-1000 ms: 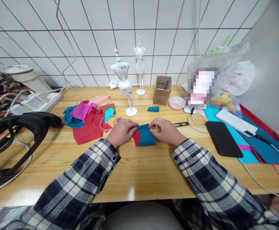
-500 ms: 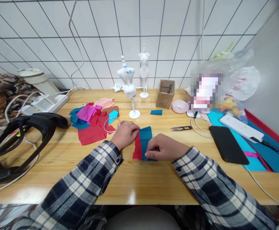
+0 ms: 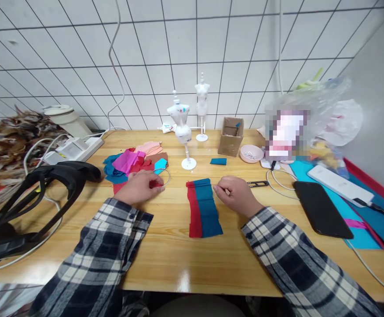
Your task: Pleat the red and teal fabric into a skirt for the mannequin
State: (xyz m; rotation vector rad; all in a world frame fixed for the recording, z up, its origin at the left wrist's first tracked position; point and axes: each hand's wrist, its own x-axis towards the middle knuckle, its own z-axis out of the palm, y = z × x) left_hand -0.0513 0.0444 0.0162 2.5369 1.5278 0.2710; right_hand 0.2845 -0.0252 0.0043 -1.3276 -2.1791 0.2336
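Note:
A strip of cloth, red along its left side (image 3: 195,213) and blue along its right (image 3: 209,209), lies flat on the wooden table with neither hand on it. My left hand (image 3: 140,187) is over the front of the cloth scrap pile, its fingers loosely stretched and nothing visible in them. A thin white ring (image 3: 170,176) beside its fingertips is partly covered by the hand and lies by a cyan cloth scrap (image 3: 160,165). Just right of the strip, my right hand (image 3: 236,193) is curled closed; whatever its fingers hold is hidden. Behind it, thread snips (image 3: 258,184) are partly covered.
Two small white dress forms (image 3: 180,121) (image 3: 202,105) stand at the back, beside a cardboard box (image 3: 231,140) and a pink bowl (image 3: 251,153). A blue scrap (image 3: 218,161) lies before them. A black phone (image 3: 322,209) is right; a black headset (image 3: 56,198) is left.
Both hands have come off the red and blue strip. My left hand went left to the scrap pile, my right hand moved right and away. The strip now lies fully exposed; the view shifted slightly.

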